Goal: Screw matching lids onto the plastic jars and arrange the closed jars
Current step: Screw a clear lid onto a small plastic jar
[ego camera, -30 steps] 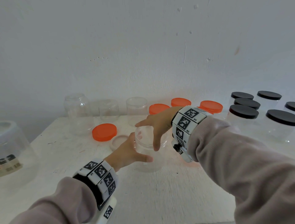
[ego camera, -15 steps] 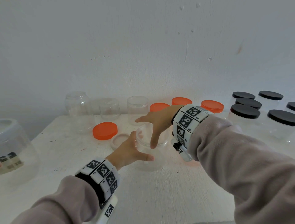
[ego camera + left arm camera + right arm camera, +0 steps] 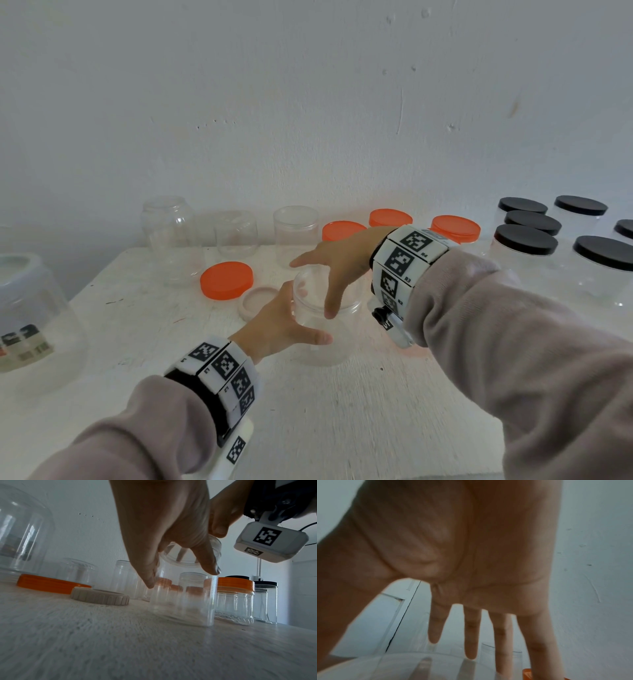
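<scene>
A clear plastic jar (image 3: 329,349) stands upright mid-table. My left hand (image 3: 303,317) grips its body from the left, thumb across the near side, fingers round the far side. My right hand (image 3: 318,284) spans the jar's clear top from above, thumb hooked down over the near rim. Its fingers (image 3: 471,635) spread over the far edge. Whether that top is a clear lid or the bare neck, I cannot tell. The left wrist view shows the jar (image 3: 181,604) held in my left hand (image 3: 181,577). A loose orange lid (image 3: 226,281) and a beige lid (image 3: 258,301) lie just to its left.
Open clear jars (image 3: 295,229) line the back wall, with orange-lidded jars (image 3: 455,228) to their right. Black-lidded jars (image 3: 525,240) cluster at the far right. A large clear container (image 3: 30,315) stands at the left edge. Bare white tabletop (image 3: 342,428) lies in front.
Both hands keep their hold on the jar. The right hand has shifted only slightly over the jar's top.
</scene>
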